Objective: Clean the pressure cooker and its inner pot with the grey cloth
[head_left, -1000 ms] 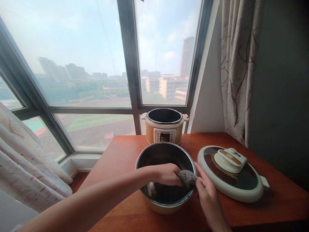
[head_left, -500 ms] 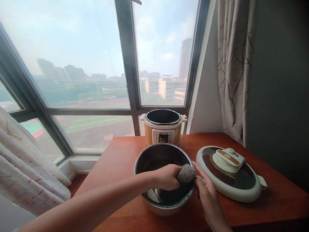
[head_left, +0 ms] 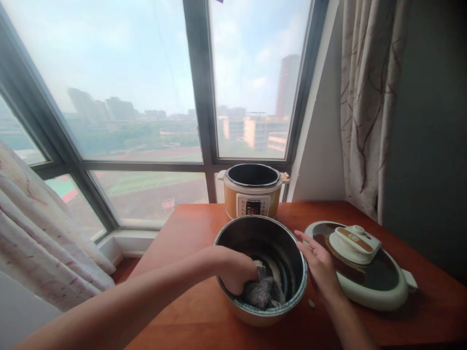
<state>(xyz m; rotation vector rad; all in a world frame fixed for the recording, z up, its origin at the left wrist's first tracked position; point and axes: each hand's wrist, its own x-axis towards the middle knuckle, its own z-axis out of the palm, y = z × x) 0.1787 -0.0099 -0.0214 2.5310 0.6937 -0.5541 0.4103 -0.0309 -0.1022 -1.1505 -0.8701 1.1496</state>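
Note:
My left hand (head_left: 237,273) reaches down inside the dark inner pot (head_left: 297,291), over its left rim. It is closed on a fuzzy grey cloth (head_left: 260,291) that lies bunched against the pot's inner wall and bottom; most of the fingers are hidden. At the pot's right rim is my right hand (head_left: 321,265), fingers stretched out and apart, the fingertips close to or lightly touching the rim. The pot is on the brown table, tilted slightly towards me.
Behind the pot stands the yellow-and-white electric cooker (head_left: 251,200), open at the top. Its white lid (head_left: 396,299) with a dark centre lies at the right. A small pale bit (head_left: 311,304) rests on the brown table (head_left: 182,233). Windows rise beyond, with curtains (head_left: 370,97) either side.
My left hand has gone from the right rim down into the pot with the cloth. My right hand has loosened from the rim and its fingers have straightened. The view has shifted slightly.

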